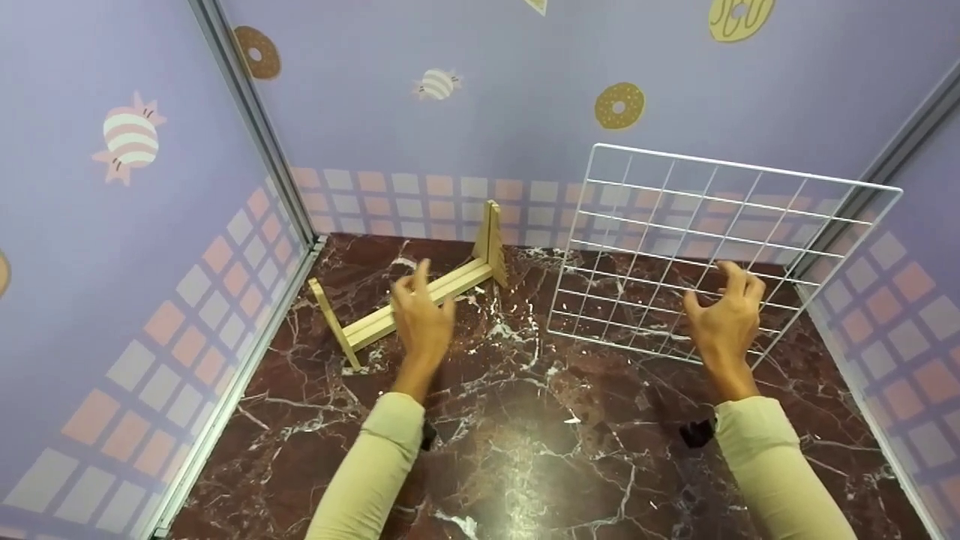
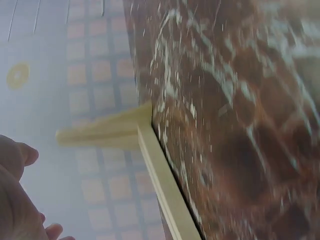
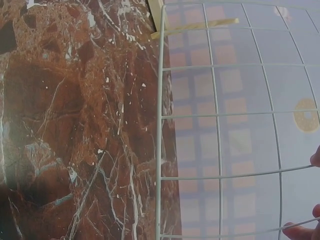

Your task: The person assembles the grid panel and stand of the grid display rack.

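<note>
A white wire grid panel [image 1: 660,212] stands tilted at the right, its lower edge close to the marble-patterned tabletop. My right hand [image 1: 726,319] is at its lower right part, fingers curved with a gap between thumb and index finger. In the right wrist view, fingertips [image 3: 299,232] overlap the wires at the right edge. To the left sits a pale wooden stand [image 1: 457,283], two upright end pieces joined by a crossbar. My left hand [image 1: 424,319] overlaps this crossbar in the head view, its fingers bent and spread around nothing. The left wrist view shows the hand apart from the stand.
Lilac wall panels [image 1: 510,112] with printed sweets close in the back and both sides. Metal corner posts [image 1: 259,127] stand at the back left and right. White specks [image 1: 574,420] lie on the marble tabletop [image 1: 525,465].
</note>
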